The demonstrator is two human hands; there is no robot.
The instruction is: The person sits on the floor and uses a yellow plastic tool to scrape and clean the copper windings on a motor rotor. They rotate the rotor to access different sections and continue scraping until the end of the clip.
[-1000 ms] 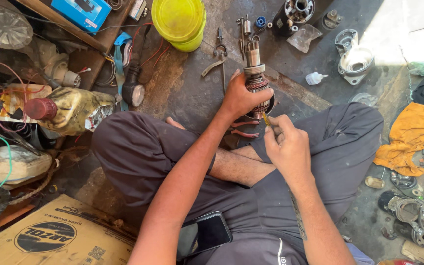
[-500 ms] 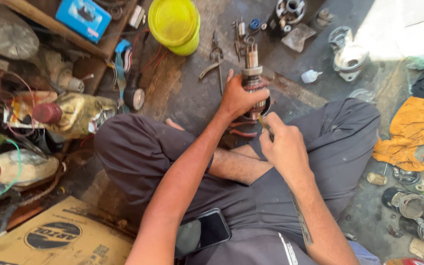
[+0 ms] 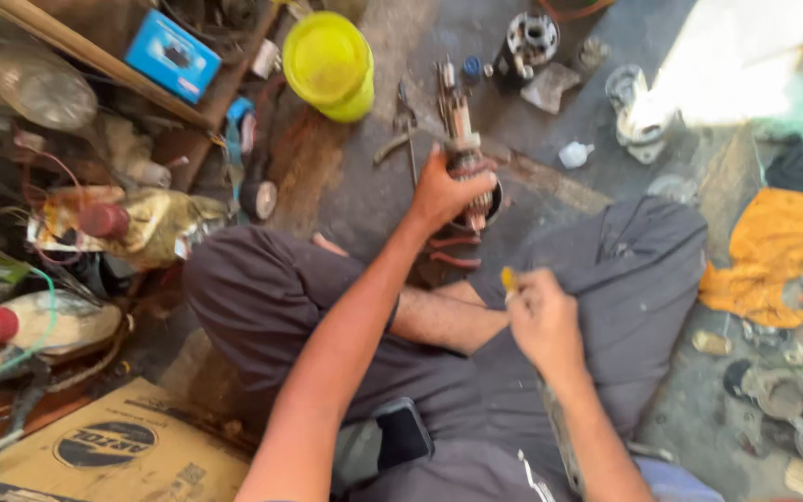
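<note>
Cluttered workshop floor, parts lying all round a seated person. Left hand, just above frame centre, is clamping around a motor armature, keeping it upright and steady. Right hand, lower and apart, is pinching a yellow-tipped tool closed, tip pointing toward the armature.

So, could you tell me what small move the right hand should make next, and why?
Probably bring the right hand and its yellow-handled tool up to the motor armature. The left hand grips that armature upright, while the tool sits apart, low over the lap.
</note>
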